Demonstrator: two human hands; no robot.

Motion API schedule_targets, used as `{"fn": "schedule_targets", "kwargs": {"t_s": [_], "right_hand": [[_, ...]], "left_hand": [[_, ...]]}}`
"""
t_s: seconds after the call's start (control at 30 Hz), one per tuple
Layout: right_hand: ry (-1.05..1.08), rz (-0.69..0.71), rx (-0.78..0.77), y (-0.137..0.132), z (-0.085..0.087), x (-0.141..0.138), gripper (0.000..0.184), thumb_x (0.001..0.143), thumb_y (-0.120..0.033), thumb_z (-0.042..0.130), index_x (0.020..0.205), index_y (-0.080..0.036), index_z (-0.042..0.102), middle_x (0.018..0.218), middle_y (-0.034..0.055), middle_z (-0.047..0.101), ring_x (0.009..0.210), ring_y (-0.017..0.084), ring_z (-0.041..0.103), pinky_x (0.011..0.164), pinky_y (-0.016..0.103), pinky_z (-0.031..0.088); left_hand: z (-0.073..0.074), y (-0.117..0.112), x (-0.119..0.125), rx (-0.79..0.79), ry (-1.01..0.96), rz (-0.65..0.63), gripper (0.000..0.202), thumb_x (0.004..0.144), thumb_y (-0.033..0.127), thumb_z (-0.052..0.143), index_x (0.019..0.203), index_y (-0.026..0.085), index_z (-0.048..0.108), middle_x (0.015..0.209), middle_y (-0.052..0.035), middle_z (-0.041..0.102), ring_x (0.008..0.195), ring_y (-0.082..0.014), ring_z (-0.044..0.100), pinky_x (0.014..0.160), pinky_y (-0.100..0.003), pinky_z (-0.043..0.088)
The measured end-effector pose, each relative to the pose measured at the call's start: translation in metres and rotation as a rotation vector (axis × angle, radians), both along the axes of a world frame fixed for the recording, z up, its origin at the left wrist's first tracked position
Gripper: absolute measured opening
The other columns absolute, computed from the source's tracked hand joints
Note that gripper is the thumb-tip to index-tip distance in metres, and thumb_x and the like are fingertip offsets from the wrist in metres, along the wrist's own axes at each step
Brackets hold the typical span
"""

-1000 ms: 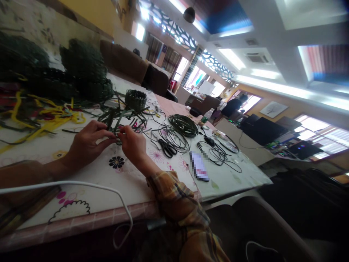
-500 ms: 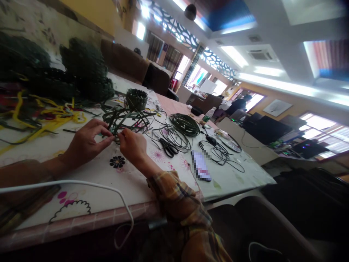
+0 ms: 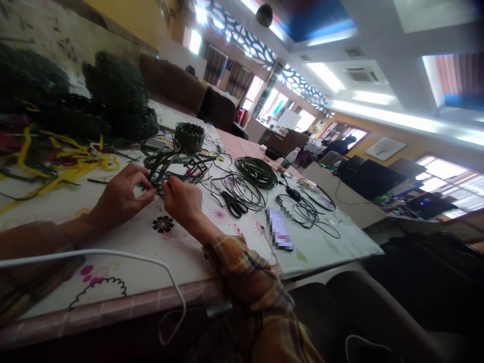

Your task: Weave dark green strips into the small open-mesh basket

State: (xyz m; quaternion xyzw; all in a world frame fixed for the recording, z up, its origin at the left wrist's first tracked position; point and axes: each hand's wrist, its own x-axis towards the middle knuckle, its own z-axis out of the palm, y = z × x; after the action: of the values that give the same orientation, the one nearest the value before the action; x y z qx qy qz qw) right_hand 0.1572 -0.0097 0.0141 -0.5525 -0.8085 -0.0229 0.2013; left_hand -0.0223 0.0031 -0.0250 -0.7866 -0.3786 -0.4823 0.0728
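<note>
I pinch a loose tangle of strips [image 3: 174, 162], dark green, flat and narrow, at its near end. They cross in open, uneven loops spreading far and to the right, left of the scene's middle.

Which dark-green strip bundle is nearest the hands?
The loose tangle by the left hand and right hand; the thin loops and neat coil lie farther away.

The tilted head camera looks from close behind the hands [image 3: 119, 194] over the table [image 3: 139, 277] toward far windows [image 3: 274, 103].
</note>
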Motion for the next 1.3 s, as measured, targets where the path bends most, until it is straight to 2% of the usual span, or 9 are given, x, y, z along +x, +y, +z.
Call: {"fn": "schedule_targets", "kwargs": {"t_s": [0.23, 0.37, 0.5, 0.67, 0.77, 0.9, 1.1, 1.2, 1.3], "right_hand": [[0.005, 0.003, -0.002, -0.002, -0.002, -0.003, 0.033, 0.105, -0.041, 0.038, 0.104, -0.022, 0.064, 0.089, 0.0048, 0.076, 0.082, 0.021, 0.071, 0.066, 0.027, 0.039], [-0.006, 0.013, -0.003, -0.003, -0.003, -0.004, 0.034, 0.106, -0.04, 0.036, 0.102, -0.021, 0.065, 0.089, 0.0054, 0.076, 0.083, 0.02, 0.071, 0.066, 0.026, 0.038], [-0.015, 0.002, -0.025, -0.004, -0.001, -0.004, 0.033, 0.105, -0.04, 0.036, 0.102, -0.022, 0.065, 0.091, 0.0052, 0.076, 0.083, 0.02, 0.071, 0.065, 0.026, 0.037], [-0.017, -0.005, -0.043, -0.003, 0.001, -0.003, 0.033, 0.105, -0.039, 0.037, 0.103, -0.023, 0.065, 0.09, 0.0053, 0.076, 0.084, 0.021, 0.07, 0.066, 0.026, 0.038], [-0.014, -0.009, -0.058, -0.002, 0.001, -0.001, 0.032, 0.105, -0.038, 0.037, 0.105, -0.023, 0.065, 0.091, 0.0056, 0.075, 0.083, 0.021, 0.07, 0.067, 0.026, 0.039], [-0.016, 0.017, -0.065, -0.002, 0.002, -0.001, 0.03, 0.105, -0.034, 0.036, 0.107, -0.023, 0.065, 0.092, 0.0058, 0.075, 0.083, 0.022, 0.069, 0.067, 0.027, 0.039], [0.019, 0.04, -0.081, 0.0, 0.001, -0.001, 0.029, 0.105, -0.034, 0.038, 0.106, -0.023, 0.065, 0.094, 0.0054, 0.075, 0.086, 0.021, 0.069, 0.069, 0.026, 0.041], [0.142, 0.067, -0.092, -0.003, 0.001, 0.0, 0.028, 0.105, -0.035, 0.041, 0.119, -0.025, 0.063, 0.098, 0.0034, 0.076, 0.089, 0.019, 0.07, 0.073, 0.025, 0.043], [0.3, 0.087, -0.083, -0.008, -0.001, 0.004, 0.034, 0.106, -0.032, 0.041, 0.135, -0.025, 0.055, 0.095, 0.0008, 0.077, 0.083, 0.014, 0.07, 0.077, 0.022, 0.044]], "left_hand": [[0.0, -0.001, 0.002, -0.052, -0.031, 0.023, 0.017, 0.09, 0.032, 0.055, 0.079, 0.02, 0.053, 0.102, -0.0095, 0.059, 0.101, -0.0255, 0.061, 0.084, -0.039, 0.049], [-0.001, -0.002, 0.002, -0.093, -0.03, 0.049, 0.018, 0.091, 0.034, 0.054, 0.079, 0.02, 0.053, 0.102, -0.0087, 0.059, 0.094, -0.0238, 0.06, 0.078, -0.037, 0.048], [0.0, -0.003, 0.003, -0.082, -0.036, 0.043, 0.021, 0.093, 0.039, 0.056, 0.084, 0.02, 0.053, 0.097, -0.0069, 0.059, 0.094, -0.0232, 0.059, 0.082, -0.036, 0.047], [0.004, -0.003, 0.004, -0.031, -0.038, -0.043, 0.024, 0.097, 0.043, 0.058, 0.103, 0.02, 0.062, 0.094, -0.0037, 0.059, 0.082, -0.0187, 0.056, 0.082, -0.033, 0.046], [0.003, -0.001, 0.004, -0.015, -0.047, -0.068, 0.027, 0.097, 0.047, 0.058, 0.102, 0.022, 0.066, 0.095, -0.0031, 0.058, 0.081, -0.0178, 0.057, 0.08, -0.031, 0.046], [-0.004, 0.004, 0.001, -0.025, 0.009, -0.042, 0.032, 0.098, 0.052, 0.055, 0.098, 0.022, 0.068, 0.092, -0.0031, 0.057, 0.08, -0.0175, 0.058, 0.072, -0.028, 0.044], [-0.009, 0.006, 0.0, 0.043, 0.131, 0.036, 0.038, 0.101, 0.053, 0.047, 0.095, 0.022, 0.068, 0.085, -0.0033, 0.056, 0.077, -0.0179, 0.058, 0.067, -0.027, 0.043], [-0.008, 0.006, -0.003, 0.082, 0.127, 0.042, 0.036, 0.101, 0.051, 0.049, 0.092, 0.021, 0.066, 0.084, -0.0031, 0.056, 0.074, -0.0173, 0.057, 0.066, -0.027, 0.043], [-0.006, 0.008, -0.009, 0.036, 0.042, 0.048, 0.037, 0.099, 0.055, 0.051, 0.094, 0.02, 0.063, 0.085, -0.0031, 0.058, 0.076, -0.0178, 0.057, 0.071, -0.029, 0.045]]}}
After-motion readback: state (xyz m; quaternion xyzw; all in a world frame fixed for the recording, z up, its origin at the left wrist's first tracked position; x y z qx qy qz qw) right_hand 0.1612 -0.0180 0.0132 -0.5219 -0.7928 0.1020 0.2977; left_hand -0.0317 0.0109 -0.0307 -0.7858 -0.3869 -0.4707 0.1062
